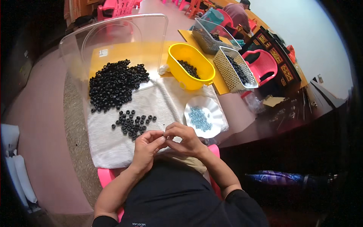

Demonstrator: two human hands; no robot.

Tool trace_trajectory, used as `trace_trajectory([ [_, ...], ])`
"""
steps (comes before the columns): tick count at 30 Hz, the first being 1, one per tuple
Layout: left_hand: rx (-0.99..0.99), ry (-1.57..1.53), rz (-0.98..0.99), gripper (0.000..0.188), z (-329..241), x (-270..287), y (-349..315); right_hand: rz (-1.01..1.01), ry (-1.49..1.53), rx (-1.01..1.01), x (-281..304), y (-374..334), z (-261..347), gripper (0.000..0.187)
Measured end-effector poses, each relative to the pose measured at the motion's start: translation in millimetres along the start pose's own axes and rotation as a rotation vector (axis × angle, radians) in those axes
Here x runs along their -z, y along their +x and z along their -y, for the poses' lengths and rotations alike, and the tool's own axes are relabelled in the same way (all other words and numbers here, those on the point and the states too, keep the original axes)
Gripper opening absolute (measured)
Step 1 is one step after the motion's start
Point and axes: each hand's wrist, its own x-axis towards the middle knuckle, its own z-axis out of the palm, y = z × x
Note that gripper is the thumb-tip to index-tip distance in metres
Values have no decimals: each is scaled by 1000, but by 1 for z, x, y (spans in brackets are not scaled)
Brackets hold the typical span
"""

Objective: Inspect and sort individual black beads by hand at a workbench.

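Observation:
My left hand (149,146) and my right hand (185,139) meet at the fingertips above the near part of a pale cloth (107,153). Both pinch at the same spot, and whatever sits between the fingers is too small to make out. Just beyond my left hand lies a loose cluster of small black ring-shaped pieces (131,123). A much bigger heap of the same black pieces (113,85) is spread farther off to the left. Close to my right hand stands a white wavy-rimmed plate (216,118) holding many tiny pale-blue clear pieces (199,118).
A clear plastic bin (151,45) rises behind the heap. Beyond the plate stand a yellow tub (194,82), a white perforated basket (231,77) and another clear bin (204,38), all containing dark pieces. Pink chairs (261,64) and a seated person (237,17) are farther back.

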Motion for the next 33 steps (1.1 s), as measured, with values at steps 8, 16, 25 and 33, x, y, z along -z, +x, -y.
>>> trace_trajectory([
  [8,25,11,-17,14,2,-4,-2,-71,-131,84,-4,-12,3,24],
  [16,24,37,-32,14,4,-5,-1,-161,-215,129,-6,-19,9,28],
  [25,101,38,-20,21,15,6,1,-63,-152,93,-2,-22,8,36],
  [33,136,67,-19,23,11,6,2,-46,-22,84,-1,-21,4,37],
])
